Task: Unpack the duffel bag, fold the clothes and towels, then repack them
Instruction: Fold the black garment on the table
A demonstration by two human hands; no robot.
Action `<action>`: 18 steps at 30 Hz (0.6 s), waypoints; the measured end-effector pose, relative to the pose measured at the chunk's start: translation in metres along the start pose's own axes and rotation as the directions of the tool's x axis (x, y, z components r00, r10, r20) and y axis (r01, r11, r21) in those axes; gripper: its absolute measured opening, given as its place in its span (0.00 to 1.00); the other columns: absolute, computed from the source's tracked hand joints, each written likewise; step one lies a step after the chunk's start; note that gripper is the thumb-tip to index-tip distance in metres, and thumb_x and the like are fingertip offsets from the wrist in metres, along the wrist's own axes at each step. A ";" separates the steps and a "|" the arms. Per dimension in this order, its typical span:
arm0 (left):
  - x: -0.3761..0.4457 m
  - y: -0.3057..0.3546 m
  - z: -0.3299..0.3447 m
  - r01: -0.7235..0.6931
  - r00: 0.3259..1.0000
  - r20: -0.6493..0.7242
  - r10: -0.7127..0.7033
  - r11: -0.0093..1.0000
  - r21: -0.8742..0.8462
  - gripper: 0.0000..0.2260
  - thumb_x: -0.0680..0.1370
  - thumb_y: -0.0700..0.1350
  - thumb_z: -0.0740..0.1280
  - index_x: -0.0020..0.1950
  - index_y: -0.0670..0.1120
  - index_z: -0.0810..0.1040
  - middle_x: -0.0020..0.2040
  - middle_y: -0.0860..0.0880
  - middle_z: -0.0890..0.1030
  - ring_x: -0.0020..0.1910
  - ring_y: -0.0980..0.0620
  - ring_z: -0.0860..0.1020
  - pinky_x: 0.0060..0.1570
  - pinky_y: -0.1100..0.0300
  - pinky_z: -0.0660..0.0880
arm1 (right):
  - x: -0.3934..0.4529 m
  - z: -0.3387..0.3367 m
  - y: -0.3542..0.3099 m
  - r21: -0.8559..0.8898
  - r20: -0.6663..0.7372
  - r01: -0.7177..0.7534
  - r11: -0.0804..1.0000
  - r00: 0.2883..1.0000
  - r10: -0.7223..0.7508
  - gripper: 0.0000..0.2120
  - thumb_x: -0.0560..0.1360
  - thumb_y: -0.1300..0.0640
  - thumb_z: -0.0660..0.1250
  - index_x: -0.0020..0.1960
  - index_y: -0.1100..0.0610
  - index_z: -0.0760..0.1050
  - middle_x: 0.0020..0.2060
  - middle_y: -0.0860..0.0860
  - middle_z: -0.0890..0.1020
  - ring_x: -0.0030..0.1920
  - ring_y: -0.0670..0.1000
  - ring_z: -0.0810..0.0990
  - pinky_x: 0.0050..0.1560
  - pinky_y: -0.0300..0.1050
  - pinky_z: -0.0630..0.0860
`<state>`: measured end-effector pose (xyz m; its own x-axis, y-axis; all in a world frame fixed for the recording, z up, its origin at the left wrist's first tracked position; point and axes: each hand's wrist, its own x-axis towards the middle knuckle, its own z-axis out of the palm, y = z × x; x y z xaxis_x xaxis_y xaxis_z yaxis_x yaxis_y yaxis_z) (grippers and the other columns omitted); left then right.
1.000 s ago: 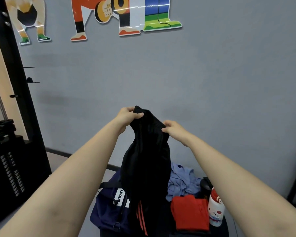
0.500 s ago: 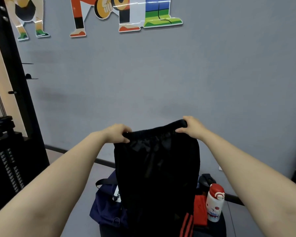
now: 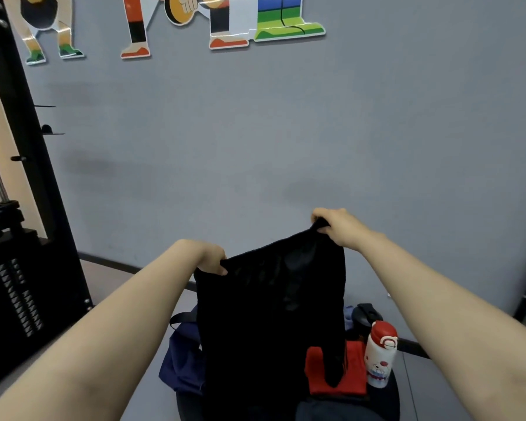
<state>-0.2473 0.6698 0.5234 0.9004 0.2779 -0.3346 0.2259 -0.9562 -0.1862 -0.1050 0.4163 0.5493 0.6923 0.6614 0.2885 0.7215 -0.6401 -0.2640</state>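
My left hand [image 3: 210,258] and right hand [image 3: 336,226] each pinch a top corner of the black shorts [image 3: 271,314], right corner higher toward 1 o'clock; they hang long-axis down toward 6 over the duffel bag [image 3: 181,366].

Gym, weightlifter wall decals [image 3: 176,22] (cartoon style), black weight-stack machine [image 3: 16,287]

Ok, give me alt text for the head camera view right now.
Two bare hands, left hand and right hand, hold up a black garment by its top edge before a grey wall. Below sit a navy duffel bag, folded red cloth and a white bottle.
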 end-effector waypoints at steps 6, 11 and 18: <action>0.002 -0.001 0.010 0.070 0.996 -0.069 -0.064 0.995 0.076 0.12 0.79 0.43 0.57 0.58 0.44 0.77 0.57 0.46 0.79 0.49 0.45 0.75 0.45 0.57 0.68 | -0.002 0.011 0.003 -0.043 0.184 0.001 0.999 0.983 0.007 0.10 0.76 0.66 0.62 0.53 0.59 0.79 0.51 0.56 0.82 0.53 0.56 0.78 0.47 0.42 0.70; 0.006 -0.005 0.009 0.150 0.959 -0.251 -0.134 0.988 0.047 0.14 0.80 0.48 0.59 0.63 0.45 0.75 0.63 0.45 0.72 0.60 0.44 0.74 0.50 0.55 0.70 | -0.003 0.013 0.008 0.019 0.187 -0.112 0.994 0.977 0.106 0.04 0.74 0.59 0.70 0.47 0.59 0.76 0.44 0.55 0.79 0.46 0.55 0.76 0.39 0.41 0.71; 0.006 -0.005 -0.004 0.210 0.884 -0.362 -0.295 0.943 -0.256 0.16 0.77 0.49 0.66 0.60 0.42 0.72 0.63 0.43 0.65 0.54 0.42 0.76 0.45 0.55 0.69 | -0.009 0.013 0.007 0.304 0.106 -0.128 0.944 0.989 0.100 0.15 0.74 0.54 0.71 0.41 0.58 0.65 0.36 0.51 0.70 0.39 0.52 0.67 0.35 0.43 0.62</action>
<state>-0.2419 0.6760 0.5259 0.8641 0.4947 0.0932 0.4976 -0.8674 -0.0092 -0.1060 0.4108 0.5328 0.7582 0.6316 0.1618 0.5955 -0.5698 -0.5662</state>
